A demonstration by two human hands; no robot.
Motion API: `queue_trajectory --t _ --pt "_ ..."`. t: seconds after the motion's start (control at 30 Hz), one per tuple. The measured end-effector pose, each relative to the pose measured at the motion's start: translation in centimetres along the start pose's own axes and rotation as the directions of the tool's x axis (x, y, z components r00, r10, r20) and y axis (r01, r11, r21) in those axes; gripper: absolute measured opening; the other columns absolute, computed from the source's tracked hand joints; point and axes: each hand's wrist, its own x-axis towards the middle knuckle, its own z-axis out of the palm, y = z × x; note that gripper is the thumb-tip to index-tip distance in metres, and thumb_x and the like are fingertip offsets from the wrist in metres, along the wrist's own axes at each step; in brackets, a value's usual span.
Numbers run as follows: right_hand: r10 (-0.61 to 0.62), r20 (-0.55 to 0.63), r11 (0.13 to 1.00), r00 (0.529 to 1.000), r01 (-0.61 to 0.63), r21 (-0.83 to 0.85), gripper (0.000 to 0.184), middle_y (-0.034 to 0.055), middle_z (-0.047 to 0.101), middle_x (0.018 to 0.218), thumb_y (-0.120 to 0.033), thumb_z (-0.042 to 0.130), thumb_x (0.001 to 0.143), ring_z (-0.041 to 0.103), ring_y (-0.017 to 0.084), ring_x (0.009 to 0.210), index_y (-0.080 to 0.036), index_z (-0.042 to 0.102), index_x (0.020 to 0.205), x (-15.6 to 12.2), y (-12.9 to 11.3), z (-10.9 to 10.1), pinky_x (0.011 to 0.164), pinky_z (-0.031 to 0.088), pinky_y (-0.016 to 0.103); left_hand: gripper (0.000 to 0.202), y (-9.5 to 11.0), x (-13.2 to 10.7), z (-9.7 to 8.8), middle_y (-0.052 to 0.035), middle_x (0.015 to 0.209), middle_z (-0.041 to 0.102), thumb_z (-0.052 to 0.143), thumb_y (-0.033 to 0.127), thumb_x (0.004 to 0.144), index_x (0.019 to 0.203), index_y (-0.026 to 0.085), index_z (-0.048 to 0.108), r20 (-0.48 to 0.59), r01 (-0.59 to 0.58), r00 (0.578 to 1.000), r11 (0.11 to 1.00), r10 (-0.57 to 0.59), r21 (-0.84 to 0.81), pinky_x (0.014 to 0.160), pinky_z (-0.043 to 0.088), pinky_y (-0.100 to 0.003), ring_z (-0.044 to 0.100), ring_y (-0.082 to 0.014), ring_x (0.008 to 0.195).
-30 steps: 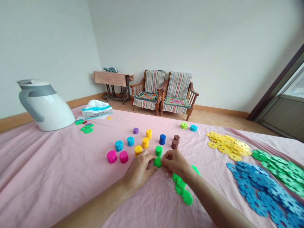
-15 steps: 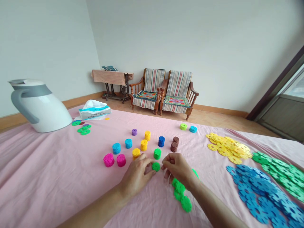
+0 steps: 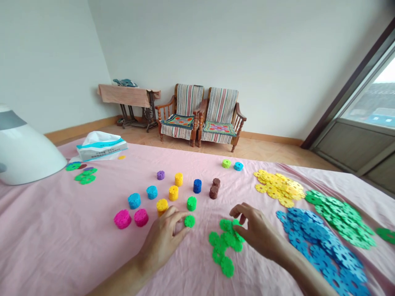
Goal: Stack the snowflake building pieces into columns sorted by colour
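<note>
My left hand (image 3: 165, 234) grips a small green notched disc stack (image 3: 189, 221) between thumb and fingers, low over the cloth. Just behind it stands a taller green stack (image 3: 191, 203). My right hand (image 3: 257, 230) hovers at the right edge of a loose pile of bright green discs (image 3: 227, 267), its thumb and fingers apart; no disc shows between them. A yellow stack (image 3: 162, 206) is partly covered by my left hand.
Magenta (image 3: 141, 218), light blue (image 3: 134, 200), dark blue (image 3: 197, 186) and brown stacks (image 3: 214, 192) surround the hands. Yellow (image 3: 279, 187), darker green (image 3: 342, 218) and blue disc piles (image 3: 321, 242) lie right. A jug (image 3: 27, 152) and tissue pack (image 3: 103, 147) stand left.
My right hand has moved right, away from the green stack, to the loose green discs, and its fingers have spread. My left hand keeps the stack. The view has swung right.
</note>
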Motion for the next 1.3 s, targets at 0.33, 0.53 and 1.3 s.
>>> queue_trajectory --t 0.33,0.53,1.3 --pt "0.008 0.062 0.999 0.998 -0.010 0.040 0.032 0.0041 0.054 0.099 -0.016 0.054 0.073 0.056 0.017 0.085 -0.023 0.050 0.103 -2.8 2.4 0.3 0.077 0.047 0.032 0.029 -0.5 0.0 0.1 -0.0030 0.101 0.063 0.059 0.024 0.077 0.106 0.027 0.062 -0.020 0.007 1.000 1.000 -0.008 -0.028 0.078 0.047 -0.031 0.058 -0.0188 0.083" --pt "-0.105 0.070 0.994 0.992 0.106 -0.010 0.016 0.0059 0.053 0.093 -0.018 0.047 0.081 0.056 0.018 0.082 -0.023 0.051 0.096 -2.8 2.7 0.7 0.071 0.048 0.032 0.028 -1.0 -0.2 0.2 0.0003 0.086 0.060 0.057 0.020 0.079 0.106 0.028 0.060 0.017 0.055 0.998 0.998 -0.054 -0.027 0.063 0.047 -0.025 0.052 -0.0126 0.064" --pt "0.117 -0.014 0.927 0.993 -0.104 0.361 0.007 -0.0012 0.059 0.069 -0.023 0.052 0.081 0.053 0.013 0.063 -0.020 0.057 0.084 -1.4 -3.2 0.4 0.057 0.042 0.024 0.014 0.2 -0.5 0.1 -0.0008 0.082 0.057 0.053 0.023 0.084 0.096 0.020 0.059 -0.153 -0.099 0.985 0.982 0.075 -0.160 0.057 0.042 -0.022 0.049 -0.0106 0.059"
